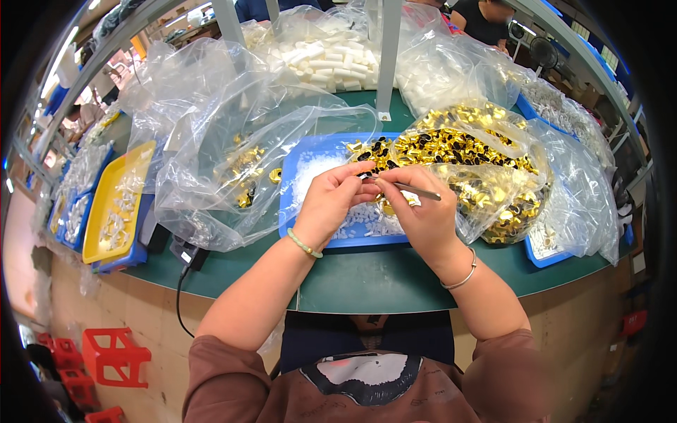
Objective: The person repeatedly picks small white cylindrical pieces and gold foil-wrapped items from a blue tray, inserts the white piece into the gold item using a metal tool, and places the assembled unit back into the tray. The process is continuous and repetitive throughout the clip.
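My left hand [330, 199] and my right hand [422, 211] meet over a blue tray [285, 215]. A thin dark metal tool, like tweezers [424, 192], lies in my right hand, its rear end sticking out past the fingers. My left thumb and fingers are pinched close to the tool's front end. Whatever they hold is too small and too covered to name. Small white plastic pieces [314, 171] fill the tray's left part and lie below my hands. Shiny gold-and-black parts [458, 148] spill from a clear bag into its right side.
Clear plastic bags [201, 166] lie left of the tray, some gold parts inside. White cylinders [331, 63] are heaped behind. A yellow tray [144, 166] stands at the left, a blue bin [543, 257] at the right. A metal post [388, 63] rises from the green table [367, 282].
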`<state>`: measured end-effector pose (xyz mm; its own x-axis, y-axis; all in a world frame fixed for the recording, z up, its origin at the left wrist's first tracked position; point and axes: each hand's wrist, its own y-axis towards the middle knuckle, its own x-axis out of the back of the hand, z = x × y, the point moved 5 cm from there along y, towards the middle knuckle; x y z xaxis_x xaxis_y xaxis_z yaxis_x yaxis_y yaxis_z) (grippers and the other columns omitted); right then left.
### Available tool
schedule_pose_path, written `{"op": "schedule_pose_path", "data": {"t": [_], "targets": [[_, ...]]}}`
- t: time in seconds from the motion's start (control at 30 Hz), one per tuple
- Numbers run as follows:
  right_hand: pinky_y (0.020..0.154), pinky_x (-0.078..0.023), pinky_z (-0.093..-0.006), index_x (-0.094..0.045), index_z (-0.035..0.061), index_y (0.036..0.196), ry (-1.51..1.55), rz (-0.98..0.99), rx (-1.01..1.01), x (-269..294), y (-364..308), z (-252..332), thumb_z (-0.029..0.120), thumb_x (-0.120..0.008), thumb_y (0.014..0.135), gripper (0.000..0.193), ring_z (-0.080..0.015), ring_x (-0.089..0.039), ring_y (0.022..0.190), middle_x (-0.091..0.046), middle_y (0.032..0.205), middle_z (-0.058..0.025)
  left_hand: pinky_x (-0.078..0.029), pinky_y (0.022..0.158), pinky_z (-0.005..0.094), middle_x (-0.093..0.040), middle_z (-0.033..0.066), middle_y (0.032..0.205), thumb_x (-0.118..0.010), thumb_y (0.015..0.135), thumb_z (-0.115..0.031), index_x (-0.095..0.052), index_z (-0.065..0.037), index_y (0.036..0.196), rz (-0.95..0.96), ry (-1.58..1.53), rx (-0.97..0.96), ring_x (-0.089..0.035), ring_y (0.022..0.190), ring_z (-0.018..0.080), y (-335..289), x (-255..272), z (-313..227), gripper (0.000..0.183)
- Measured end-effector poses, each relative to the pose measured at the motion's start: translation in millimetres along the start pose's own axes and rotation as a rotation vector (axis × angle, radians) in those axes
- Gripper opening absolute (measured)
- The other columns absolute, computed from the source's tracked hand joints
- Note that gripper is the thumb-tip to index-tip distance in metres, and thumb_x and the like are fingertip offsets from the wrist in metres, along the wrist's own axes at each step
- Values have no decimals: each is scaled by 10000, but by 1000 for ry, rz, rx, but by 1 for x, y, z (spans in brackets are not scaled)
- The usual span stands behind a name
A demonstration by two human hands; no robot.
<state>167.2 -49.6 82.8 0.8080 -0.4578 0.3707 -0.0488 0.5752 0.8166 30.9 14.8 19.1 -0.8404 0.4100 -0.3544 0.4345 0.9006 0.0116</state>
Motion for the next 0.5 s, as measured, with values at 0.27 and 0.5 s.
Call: {"op": "schedule_pose_path", "data": {"t": [0.27, 0.5], "targets": [[569, -493, -319, -632, 40, 888, -56, 11, 48, -5, -2, 1, -24, -727, 769, 164, -252, -629, 663, -636, 782, -94, -540, 877, 283, -671, 134, 1026, -461, 970, -92, -541, 84, 1266, -30, 36, -31, -660, 915, 159, 2, 1, 3, 355], [572, -511, -309, -632, 28, 878, -38, -50, 18, -2, -1, -3, 9, -716, 811, 109, -248, -651, 683, -660, 807, -99, -543, 892, 303, -654, 166, 1070, -470, 999, -148, -505, 86, 1301, -2, -68, -23, -662, 963, 202, 1, -2, 3, 384]]}}
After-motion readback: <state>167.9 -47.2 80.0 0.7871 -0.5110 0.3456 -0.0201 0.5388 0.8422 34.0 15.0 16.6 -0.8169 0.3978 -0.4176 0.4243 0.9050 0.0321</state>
